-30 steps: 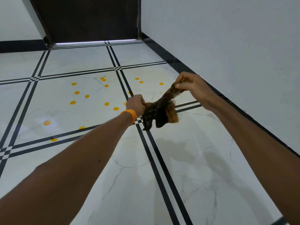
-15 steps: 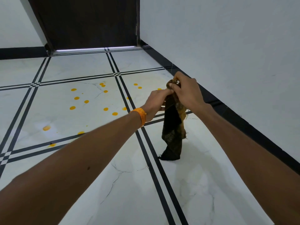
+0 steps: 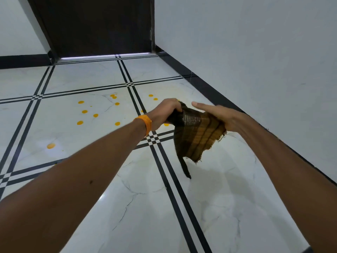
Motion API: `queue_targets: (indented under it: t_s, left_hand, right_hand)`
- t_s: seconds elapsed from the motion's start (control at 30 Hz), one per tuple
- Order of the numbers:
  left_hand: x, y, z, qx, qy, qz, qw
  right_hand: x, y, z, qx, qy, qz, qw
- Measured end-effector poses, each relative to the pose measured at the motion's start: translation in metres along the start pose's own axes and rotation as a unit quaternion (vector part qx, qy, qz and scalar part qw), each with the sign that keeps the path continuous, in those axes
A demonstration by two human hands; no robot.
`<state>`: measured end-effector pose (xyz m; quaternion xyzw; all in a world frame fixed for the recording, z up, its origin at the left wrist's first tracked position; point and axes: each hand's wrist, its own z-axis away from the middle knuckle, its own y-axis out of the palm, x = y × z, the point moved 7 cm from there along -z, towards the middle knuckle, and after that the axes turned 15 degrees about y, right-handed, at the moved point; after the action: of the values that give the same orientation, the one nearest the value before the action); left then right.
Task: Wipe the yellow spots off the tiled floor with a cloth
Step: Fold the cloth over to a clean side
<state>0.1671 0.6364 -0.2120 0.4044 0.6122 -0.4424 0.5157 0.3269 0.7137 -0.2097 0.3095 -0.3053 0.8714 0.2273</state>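
A dark brown cloth with orange stripes [image 3: 196,134] is spread in the air between both hands, one corner hanging down. My left hand [image 3: 165,113], with an orange band at the wrist, grips the cloth's far left edge. My right hand [image 3: 221,115] holds the right edge, its forefinger stretched out flat over the top. Several yellow spots [image 3: 84,111] dot the white marble tiled floor [image 3: 127,207] beyond and left of the hands, with a larger spot [image 3: 51,146] nearer on the left.
A white wall [image 3: 255,52] with a black skirting runs along the right side. A dark door [image 3: 96,24] closes off the far end. Black double lines cross the floor in a grid.
The cloth, bunched and hanging down from both hands half a second ago, is now pulled open between them. My hands have moved apart.
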Motion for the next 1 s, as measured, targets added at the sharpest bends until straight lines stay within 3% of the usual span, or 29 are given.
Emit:
queue_targets:
  t_s: [0.1, 0.23, 0.33, 0.47, 0.53, 0.73, 0.87, 1.0]
  left_hand:
    - [-0.006, 0.000, -0.004, 0.016, 0.002, 0.047, 0.999]
    - [-0.013, 0.000, 0.004, 0.022, -0.005, 0.145, 0.989]
    - [-0.009, 0.003, 0.012, 0.022, -0.038, 0.292, 0.955]
    - [0.020, 0.026, 0.027, 0.074, -0.139, 0.371, 0.915]
    - [0.025, 0.033, 0.029, 0.093, -0.140, 0.364, 0.916]
    - [0.018, 0.012, 0.006, -0.070, -0.027, 0.289, 0.955]
    - [0.021, 0.004, 0.000, -0.081, -0.003, 0.204, 0.976]
    - [0.031, -0.008, -0.001, -0.052, 0.006, 0.014, 0.999]
  right_hand:
    - [-0.020, 0.016, 0.004, 0.191, 0.015, 0.017, 0.981]
    - [-0.013, 0.015, 0.004, 0.291, -0.092, -0.197, 0.932]
    - [0.000, 0.012, 0.008, 0.280, -0.142, -0.333, 0.889]
    - [0.011, 0.015, 0.006, 0.194, -0.157, -0.370, 0.895]
    - [0.013, 0.019, 0.007, 0.182, -0.159, -0.372, 0.896]
    - [-0.002, 0.008, -0.012, 0.131, -0.125, -0.471, 0.863]
    - [-0.052, 0.047, -0.032, 0.129, 0.052, -0.461, 0.877]
    - [-0.049, 0.050, -0.032, 0.109, 0.012, -0.419, 0.901]
